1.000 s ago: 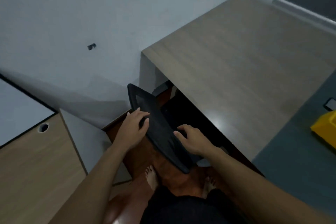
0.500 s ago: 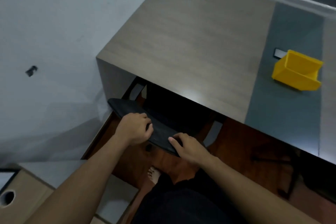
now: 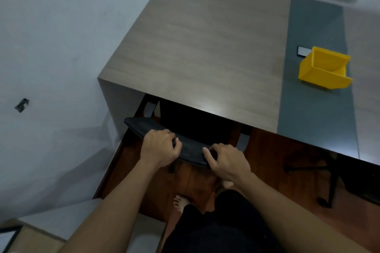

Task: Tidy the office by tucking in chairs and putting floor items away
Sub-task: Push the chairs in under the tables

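At the table (image 3: pixel 205 47) edge, both hands (image 3: pixel 160 148) grip the chair backrest (image 3: pixel 144 127), lying crosswise just ahead, seat already underneath.

No writing, label, brand, number or sign can be read. At about 2 o'clock on the desk (image 3: pixel 205 47), a small flat rectangle (image 3: pixel 302 50) with a pale face and dark edge lies just behind the far corner of a yellow bin (image 3: pixel 320 74). Anything printed on its face is too small to tell. The bin's walls that show are plain yellow.
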Demonstrator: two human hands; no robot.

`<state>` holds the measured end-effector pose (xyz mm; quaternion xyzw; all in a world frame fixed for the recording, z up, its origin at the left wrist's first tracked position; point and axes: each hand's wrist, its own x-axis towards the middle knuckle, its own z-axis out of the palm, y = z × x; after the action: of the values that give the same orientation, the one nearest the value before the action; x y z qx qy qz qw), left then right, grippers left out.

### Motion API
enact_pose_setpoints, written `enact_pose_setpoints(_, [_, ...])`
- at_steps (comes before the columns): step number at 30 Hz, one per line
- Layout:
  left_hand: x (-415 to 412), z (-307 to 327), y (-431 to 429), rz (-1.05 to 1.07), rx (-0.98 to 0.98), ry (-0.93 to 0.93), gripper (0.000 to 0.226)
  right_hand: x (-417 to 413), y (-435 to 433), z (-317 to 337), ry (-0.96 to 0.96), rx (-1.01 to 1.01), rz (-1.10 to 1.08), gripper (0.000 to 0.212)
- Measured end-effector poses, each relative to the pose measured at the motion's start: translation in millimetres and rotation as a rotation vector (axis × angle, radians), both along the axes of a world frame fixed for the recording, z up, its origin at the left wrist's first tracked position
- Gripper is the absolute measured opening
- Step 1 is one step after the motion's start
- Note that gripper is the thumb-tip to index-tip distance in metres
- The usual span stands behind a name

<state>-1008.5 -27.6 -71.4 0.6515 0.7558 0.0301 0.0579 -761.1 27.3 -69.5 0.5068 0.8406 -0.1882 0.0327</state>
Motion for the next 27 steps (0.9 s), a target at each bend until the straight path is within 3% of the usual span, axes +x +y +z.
enact_pose_setpoints(7, [-12, 1, 46, 0.021, 0.016, 0.02, 0.044, -14, 35, 0, -0.045, 0.092, -0.175, 0.057])
enact_pose_setpoints(12, [-26, -3, 75, 0.015, 0.012, 0.015, 0.044, -26, 67, 5, -0.064, 0.051, -0.185, 0.048])
enact_pose_setpoints(27, [-47, -7, 130, 0.015, 0.004, -0.042, 0.041, -45, 128, -3, -0.019, 0.063, -0.188, 0.049])
